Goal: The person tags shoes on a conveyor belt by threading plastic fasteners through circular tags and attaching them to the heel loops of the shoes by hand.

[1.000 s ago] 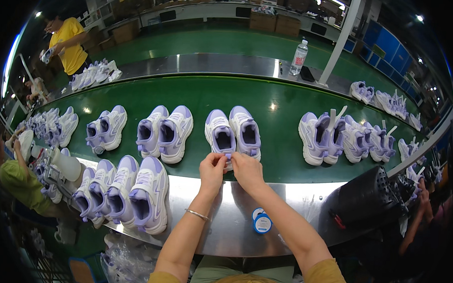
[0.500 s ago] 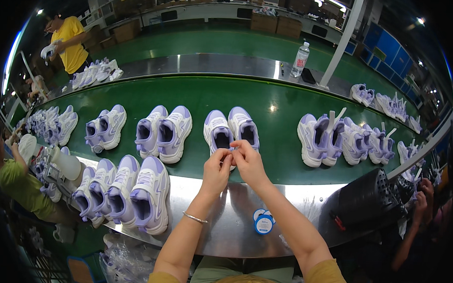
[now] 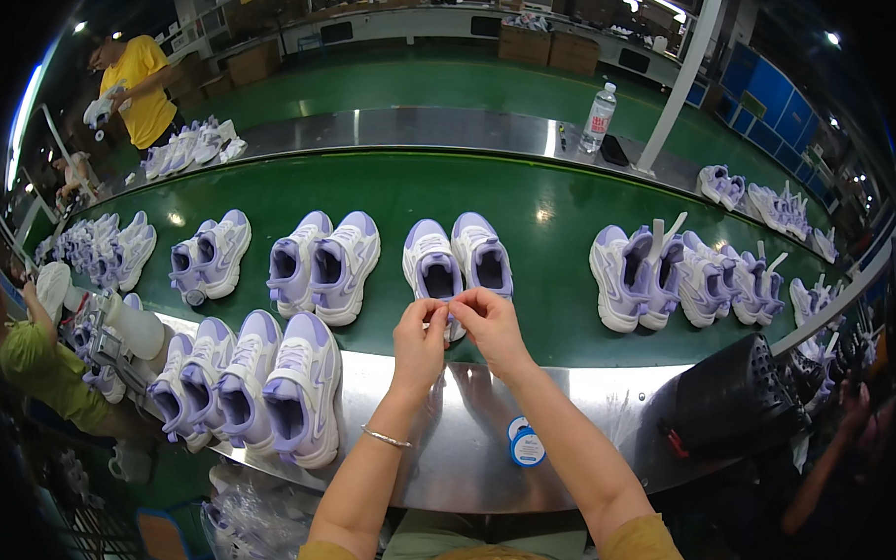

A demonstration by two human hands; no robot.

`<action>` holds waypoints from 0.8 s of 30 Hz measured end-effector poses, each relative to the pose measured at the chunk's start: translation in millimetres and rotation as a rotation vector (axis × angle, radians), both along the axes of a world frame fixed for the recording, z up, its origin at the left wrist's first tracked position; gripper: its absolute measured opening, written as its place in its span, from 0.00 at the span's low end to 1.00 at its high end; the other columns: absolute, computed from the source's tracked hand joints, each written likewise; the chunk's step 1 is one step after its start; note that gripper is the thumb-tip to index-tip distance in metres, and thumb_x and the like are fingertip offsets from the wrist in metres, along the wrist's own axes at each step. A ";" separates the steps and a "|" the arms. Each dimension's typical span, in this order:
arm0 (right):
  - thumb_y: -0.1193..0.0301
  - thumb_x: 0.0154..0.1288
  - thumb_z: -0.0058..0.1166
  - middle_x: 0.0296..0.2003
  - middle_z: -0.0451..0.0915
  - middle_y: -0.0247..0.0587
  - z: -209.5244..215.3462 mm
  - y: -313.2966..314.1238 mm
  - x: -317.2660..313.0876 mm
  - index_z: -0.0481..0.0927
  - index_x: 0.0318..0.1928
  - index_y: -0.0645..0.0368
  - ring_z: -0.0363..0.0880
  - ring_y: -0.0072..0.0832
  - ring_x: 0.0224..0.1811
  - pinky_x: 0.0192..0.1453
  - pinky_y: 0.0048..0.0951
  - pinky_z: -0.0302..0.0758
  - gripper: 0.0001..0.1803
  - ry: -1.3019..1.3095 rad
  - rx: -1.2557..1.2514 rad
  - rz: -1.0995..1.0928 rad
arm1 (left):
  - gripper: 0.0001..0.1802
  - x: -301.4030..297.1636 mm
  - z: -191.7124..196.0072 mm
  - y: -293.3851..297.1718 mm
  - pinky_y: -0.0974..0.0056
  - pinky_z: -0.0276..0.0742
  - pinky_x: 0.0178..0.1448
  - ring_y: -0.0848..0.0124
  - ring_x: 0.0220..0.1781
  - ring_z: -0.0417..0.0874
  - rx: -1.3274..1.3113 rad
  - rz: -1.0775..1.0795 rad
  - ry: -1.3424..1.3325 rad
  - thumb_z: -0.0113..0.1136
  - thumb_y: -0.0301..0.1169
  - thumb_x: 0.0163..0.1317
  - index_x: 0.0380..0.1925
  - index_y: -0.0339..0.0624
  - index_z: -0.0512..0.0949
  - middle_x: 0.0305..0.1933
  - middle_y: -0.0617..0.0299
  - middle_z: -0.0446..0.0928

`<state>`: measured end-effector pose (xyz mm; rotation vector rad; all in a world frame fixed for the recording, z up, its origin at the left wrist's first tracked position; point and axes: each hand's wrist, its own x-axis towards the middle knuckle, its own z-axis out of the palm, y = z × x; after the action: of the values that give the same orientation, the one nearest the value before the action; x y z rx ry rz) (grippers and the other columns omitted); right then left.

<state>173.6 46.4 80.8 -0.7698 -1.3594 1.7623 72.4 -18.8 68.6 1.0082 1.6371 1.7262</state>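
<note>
On the green belt (image 3: 559, 195), the shoe (image 3: 431, 244) lay toe-away just beyond my left hand (image 3: 420, 346) and right hand (image 3: 493, 335), the left nearer; both were pinched at its heel, on what I couldn't tell.

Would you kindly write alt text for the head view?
A person's left hand and right hand meet at the heel of a white-and-purple sneaker on a green work surface. Similar sneakers stand to both sides, some on the near metal ledge.

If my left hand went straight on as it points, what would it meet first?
Your left hand would probably meet the left white-and-lavender sneaker of the pair just ahead, though depth is unclear.
</note>
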 end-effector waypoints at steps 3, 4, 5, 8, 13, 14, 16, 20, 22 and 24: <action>0.73 0.62 0.57 0.24 0.74 0.27 0.5 3.0 -0.2 0.78 0.34 0.61 0.64 0.11 0.20 0.21 0.14 0.57 0.04 0.012 -0.033 0.028 | 0.05 -8.6 6.5 -5.3 0.77 0.65 0.23 0.83 0.24 0.70 -0.027 -0.037 -0.100 0.54 0.24 0.64 0.35 0.35 0.78 0.29 0.66 0.75; 0.73 0.62 0.57 0.24 0.74 0.27 1.2 4.7 0.1 0.78 0.34 0.61 0.64 0.11 0.20 0.21 0.14 0.57 0.04 0.004 -0.061 0.058 | 0.07 -12.7 5.4 -6.5 0.77 0.66 0.25 0.82 0.25 0.70 -0.008 -0.072 -0.179 0.54 0.23 0.63 0.37 0.35 0.80 0.31 0.66 0.75; 0.73 0.62 0.57 0.24 0.74 0.27 2.5 4.3 -1.9 0.78 0.34 0.61 0.64 0.11 0.20 0.21 0.14 0.57 0.04 0.005 -0.063 0.060 | 0.07 -15.2 4.4 -7.9 0.77 0.66 0.25 0.82 0.25 0.70 -0.011 -0.070 -0.178 0.54 0.23 0.63 0.37 0.35 0.80 0.31 0.66 0.75; 0.73 0.62 0.57 0.24 0.75 0.27 8.4 3.9 -4.3 0.78 0.35 0.60 0.64 0.11 0.20 0.21 0.14 0.57 0.04 -0.004 -0.046 0.081 | 0.10 -18.0 2.1 -8.8 0.76 0.68 0.29 0.81 0.26 0.70 0.051 -0.082 -0.183 0.54 0.21 0.62 0.42 0.36 0.81 0.32 0.66 0.75; 0.75 0.60 0.57 0.29 0.79 0.33 10.5 11.3 -0.1 0.79 0.34 0.64 0.75 0.17 0.33 0.38 0.20 0.71 0.05 -0.056 0.064 0.161 | 0.13 -21.8 1.8 -5.5 0.76 0.66 0.32 0.81 0.28 0.69 0.047 -0.112 -0.050 0.57 0.20 0.60 0.46 0.36 0.80 0.33 0.68 0.74; 0.74 0.60 0.58 0.28 0.78 0.30 -3.9 18.5 -2.8 0.80 0.34 0.63 0.73 0.15 0.31 0.33 0.17 0.70 0.05 -0.037 0.189 0.167 | 0.14 -22.4 1.8 -4.8 0.76 0.65 0.31 0.82 0.28 0.69 0.040 -0.110 -0.024 0.58 0.20 0.60 0.46 0.37 0.80 0.31 0.68 0.73; 0.75 0.59 0.58 0.29 0.79 0.32 -3.6 20.9 -1.9 0.80 0.34 0.64 0.75 0.16 0.32 0.37 0.19 0.72 0.05 -0.072 0.157 0.231 | 0.16 -26.8 -1.0 -7.1 0.77 0.65 0.30 0.82 0.28 0.69 0.013 -0.118 -0.050 0.59 0.20 0.59 0.48 0.36 0.79 0.30 0.69 0.74; 0.75 0.57 0.60 0.27 0.79 0.34 -8.9 25.6 -2.4 0.79 0.31 0.65 0.75 0.18 0.32 0.38 0.21 0.71 0.05 -0.126 0.226 0.301 | 0.17 -26.0 3.5 -8.5 0.76 0.64 0.30 0.82 0.29 0.70 -0.023 -0.159 -0.066 0.59 0.20 0.58 0.50 0.36 0.78 0.30 0.69 0.73; 0.76 0.55 0.60 0.26 0.79 0.34 -9.4 26.4 -1.2 0.79 0.29 0.64 0.74 0.18 0.30 0.36 0.22 0.71 0.05 -0.107 0.200 0.302 | 0.19 -26.3 4.2 -8.9 0.76 0.67 0.30 0.82 0.30 0.72 -0.037 -0.188 -0.086 0.58 0.20 0.59 0.52 0.36 0.76 0.31 0.68 0.74; 0.76 0.53 0.60 0.24 0.78 0.34 -6.9 25.0 -1.9 0.78 0.28 0.64 0.73 0.19 0.28 0.33 0.22 0.70 0.05 -0.085 0.185 0.297 | 0.20 -26.9 5.6 -11.3 0.76 0.68 0.30 0.82 0.30 0.73 -0.039 -0.202 -0.086 0.58 0.19 0.59 0.53 0.36 0.75 0.32 0.67 0.75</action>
<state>171.7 71.4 73.9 -0.5694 -1.7400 1.8083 45.5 -30.2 74.3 1.0285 1.4572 1.5757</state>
